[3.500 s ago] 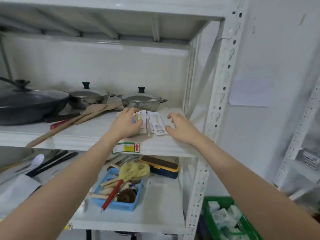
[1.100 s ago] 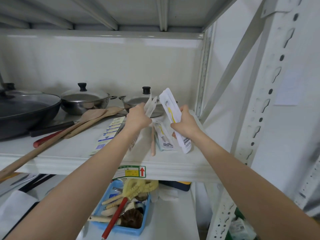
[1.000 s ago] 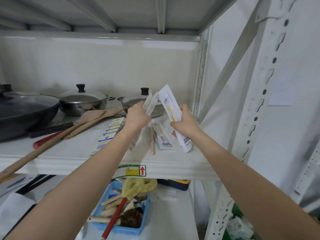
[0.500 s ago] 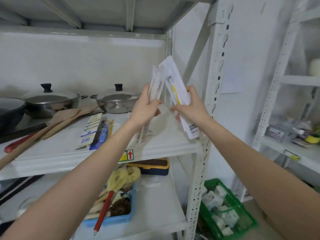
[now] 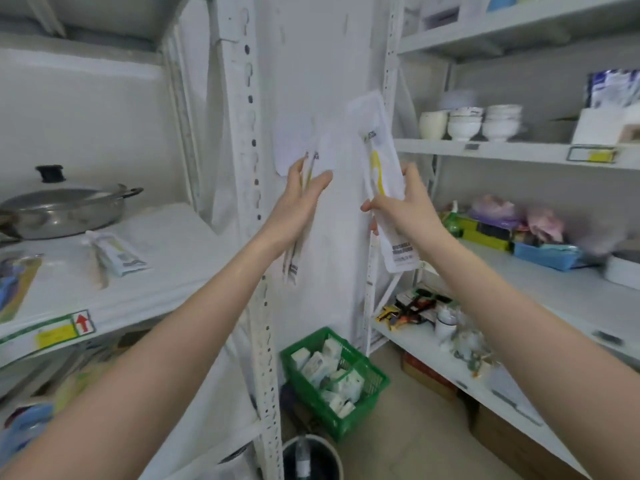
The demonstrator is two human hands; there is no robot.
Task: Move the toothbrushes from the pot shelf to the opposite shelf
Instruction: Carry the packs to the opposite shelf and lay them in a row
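My right hand (image 5: 401, 206) holds a white toothbrush packet (image 5: 379, 161) with a yellow brush inside, raised in the gap between the two racks. My left hand (image 5: 299, 202) grips thin toothbrush packets (image 5: 294, 261) edge-on; their lower ends hang below the wrist. More toothbrush packets (image 5: 117, 252) still lie on the pot shelf (image 5: 166, 271) at the left, beside a lidded steel pot (image 5: 62, 209). The opposite shelf (image 5: 540, 282) stands at the right, beyond my right hand.
A white upright post (image 5: 251, 202) stands just left of my left hand. On the right rack there are bowls (image 5: 467, 123) above, a blue tray (image 5: 547, 254) and coloured boxes. A green basket (image 5: 332, 379) and a dark bucket (image 5: 311, 459) sit on the floor.
The view has swung right, away from the pot shelf toward the right rack. Both hands have carried their packets off the pot shelf into the gap between the racks.
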